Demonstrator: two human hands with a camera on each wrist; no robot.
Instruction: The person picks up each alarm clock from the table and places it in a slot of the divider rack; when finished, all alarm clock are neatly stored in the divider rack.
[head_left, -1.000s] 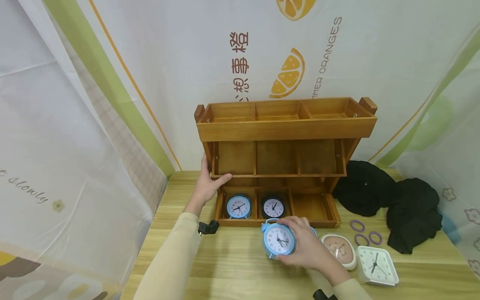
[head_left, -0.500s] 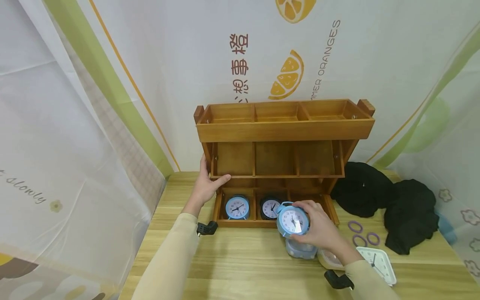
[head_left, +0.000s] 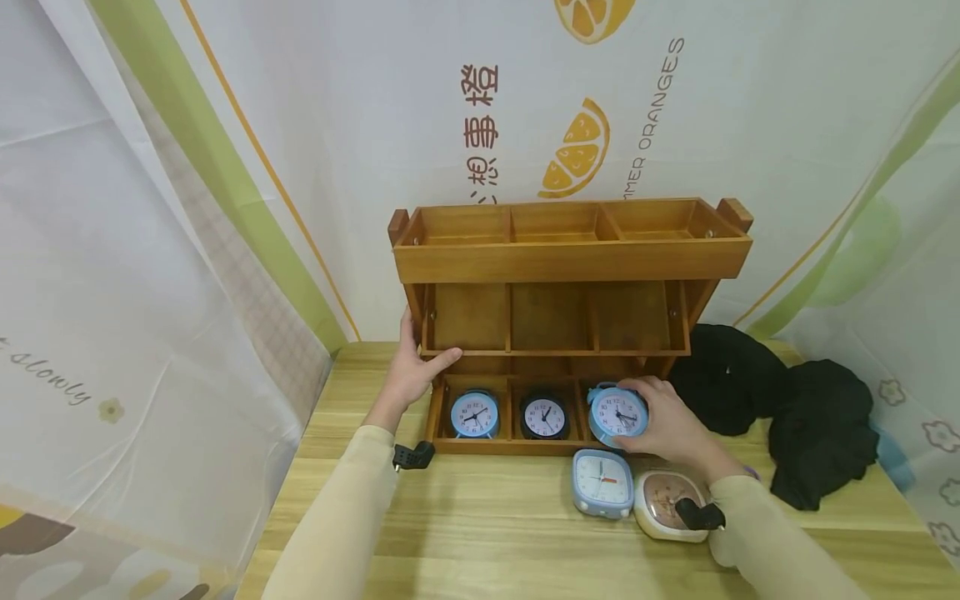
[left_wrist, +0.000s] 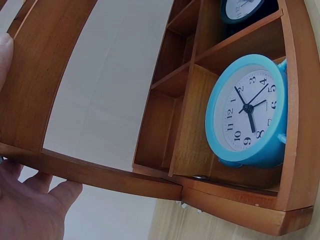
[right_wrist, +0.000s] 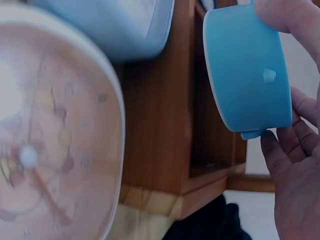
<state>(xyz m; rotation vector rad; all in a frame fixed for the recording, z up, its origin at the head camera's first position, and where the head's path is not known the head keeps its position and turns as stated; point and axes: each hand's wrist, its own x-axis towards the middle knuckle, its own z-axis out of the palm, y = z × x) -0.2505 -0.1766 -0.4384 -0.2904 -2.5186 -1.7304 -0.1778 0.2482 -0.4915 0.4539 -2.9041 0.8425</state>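
A tiered wooden storage box (head_left: 570, 262) stands unfolded at the back of the table. My left hand (head_left: 408, 375) grips its left side, thumb across the middle tier's front edge and fingers along the side. My right hand (head_left: 675, 427) holds a light blue alarm clock (head_left: 618, 412) by its rim, at the bottom tier's right compartment. In the right wrist view, the blue clock body (right_wrist: 247, 70) is tilted above the compartment, thumb and fingers on opposite sides. A blue round clock (head_left: 475, 415) sits in the left compartment, a black round clock (head_left: 544, 417) in the middle one.
In front of the box lie a pale blue square clock (head_left: 602, 483) and a cream clock with a brown face (head_left: 667, 504). A white clock is mostly behind the right sleeve. Black cloth bundles (head_left: 821, 433) lie right of the box; printed curtains hang behind and beside the table.
My right hand has carried the light blue alarm clock from in front of the box up and right to the right compartment, uncovering the square clock. The left hand stays put.
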